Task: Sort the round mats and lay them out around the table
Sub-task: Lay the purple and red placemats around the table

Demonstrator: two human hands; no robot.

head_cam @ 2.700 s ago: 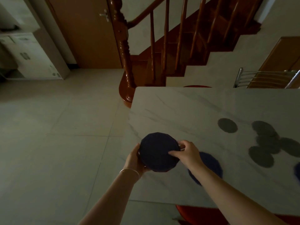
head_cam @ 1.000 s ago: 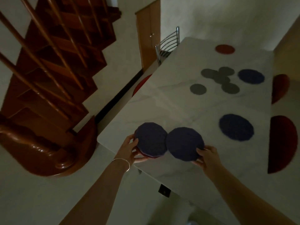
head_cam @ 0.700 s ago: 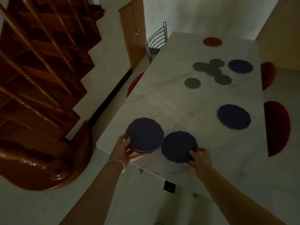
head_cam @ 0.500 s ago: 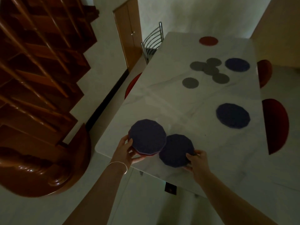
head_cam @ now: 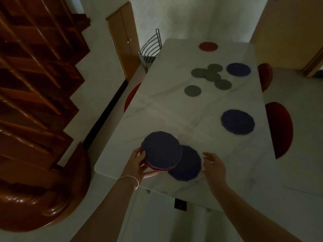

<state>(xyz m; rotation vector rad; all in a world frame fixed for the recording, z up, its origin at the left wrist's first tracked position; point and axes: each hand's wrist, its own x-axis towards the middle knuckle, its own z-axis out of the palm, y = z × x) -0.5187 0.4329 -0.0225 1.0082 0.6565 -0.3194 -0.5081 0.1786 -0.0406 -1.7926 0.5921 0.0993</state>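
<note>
The white marble table (head_cam: 183,117) stands beside a dark wooden staircase (head_cam: 35,84), with red stools (head_cam: 279,126) tucked along it. The left hand (head_cam: 138,163) grips a stack of mats (head_cam: 161,151) at the near corner. The right hand (head_cam: 214,166) hovers open beside a blue mat (head_cam: 189,167) lying flat; grey mats (head_cam: 209,75) cluster farther down.

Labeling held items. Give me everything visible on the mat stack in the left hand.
The stack of mats is held in the left hand above the near end of the table. The top mat is dark blue, many-sided rather than truly round, with a woven-looking surface. A red edge shows beneath it, so at least one red mat lies under; the count cannot be told. It is tilted slightly and overlaps the blue mat lying on the table.
</note>
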